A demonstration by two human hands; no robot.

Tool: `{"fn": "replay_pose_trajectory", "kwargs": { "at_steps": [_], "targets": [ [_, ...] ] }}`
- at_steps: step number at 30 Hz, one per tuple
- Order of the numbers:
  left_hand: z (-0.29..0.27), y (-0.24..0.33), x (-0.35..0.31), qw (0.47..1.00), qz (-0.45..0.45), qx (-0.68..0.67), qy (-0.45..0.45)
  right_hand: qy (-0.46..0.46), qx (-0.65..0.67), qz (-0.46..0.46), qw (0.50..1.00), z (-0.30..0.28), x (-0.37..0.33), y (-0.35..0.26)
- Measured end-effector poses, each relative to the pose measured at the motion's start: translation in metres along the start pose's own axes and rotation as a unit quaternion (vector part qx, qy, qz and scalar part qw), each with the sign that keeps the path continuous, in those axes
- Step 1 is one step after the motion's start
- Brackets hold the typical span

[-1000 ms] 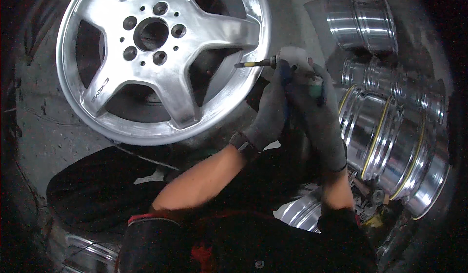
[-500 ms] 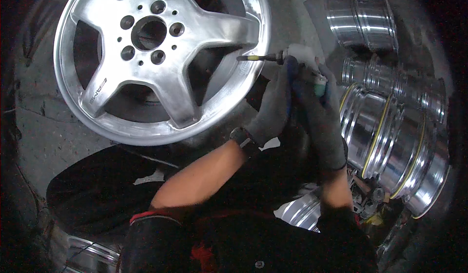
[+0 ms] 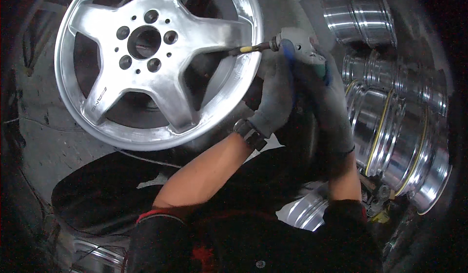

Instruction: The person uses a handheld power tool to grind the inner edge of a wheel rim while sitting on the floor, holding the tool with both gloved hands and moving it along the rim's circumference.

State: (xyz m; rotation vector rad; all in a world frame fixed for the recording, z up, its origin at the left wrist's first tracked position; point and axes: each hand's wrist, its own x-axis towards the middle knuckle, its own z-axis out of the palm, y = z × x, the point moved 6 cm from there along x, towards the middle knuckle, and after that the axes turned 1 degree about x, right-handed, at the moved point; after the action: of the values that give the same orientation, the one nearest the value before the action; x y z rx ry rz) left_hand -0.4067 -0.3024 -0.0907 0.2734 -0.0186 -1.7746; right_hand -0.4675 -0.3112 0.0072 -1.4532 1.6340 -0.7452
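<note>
A bare-metal five-spoke car wheel rim (image 3: 214,33) lies face up at the upper left, partly cut off by the top edge. My left hand (image 3: 277,90), in a grey and blue glove with a dark band at the wrist, is closed around the front of a pale die grinder (image 3: 295,40). Behind it my right hand (image 3: 334,102), also gloved, grips the tool's rear part, where a green section shows. The grinder's thin shaft, with a yellow band, points left over the outer lip. Its tip is at the lower edge of the right-hand spoke; contact is hard to tell.
Several polished wheel barrels (image 3: 385,131) lie along the right, some with yellow lines around them. Another barrel (image 3: 358,17) stands at the upper right. A shiny rim piece (image 3: 307,209) shows beside my legs, and metal parts (image 3: 378,200) lie at the lower right.
Both hands and the grinder have moved slightly up and left, bringing the shaft tip from the outer lip to the spoke's edge. The wheel sits slightly further left in view.
</note>
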Motion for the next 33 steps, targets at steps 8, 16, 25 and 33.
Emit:
{"fn": "replay_pose_trajectory", "kwargs": {
  "at_steps": [8, 16, 25, 33],
  "targets": [
    [-0.003, -0.013, -0.003, 0.999, -0.042, 0.019, 0.015, 0.013, -0.045, 0.062, 0.997, -0.005, -0.012, 0.000],
    [0.007, -0.008, -0.002, 0.997, -0.061, 0.035, -0.025, 0.027, -0.035, 0.050, 0.998, -0.013, -0.010, 0.007],
    [0.007, -0.016, -0.010, 0.999, -0.043, 0.017, 0.019, 0.018, -0.037, 0.073, 0.996, -0.009, -0.020, -0.002],
    [0.029, -0.007, -0.004, 0.995, -0.067, 0.077, 0.015, 0.062, -0.042, 0.068, 0.995, -0.021, -0.018, -0.016]
  ]
}}
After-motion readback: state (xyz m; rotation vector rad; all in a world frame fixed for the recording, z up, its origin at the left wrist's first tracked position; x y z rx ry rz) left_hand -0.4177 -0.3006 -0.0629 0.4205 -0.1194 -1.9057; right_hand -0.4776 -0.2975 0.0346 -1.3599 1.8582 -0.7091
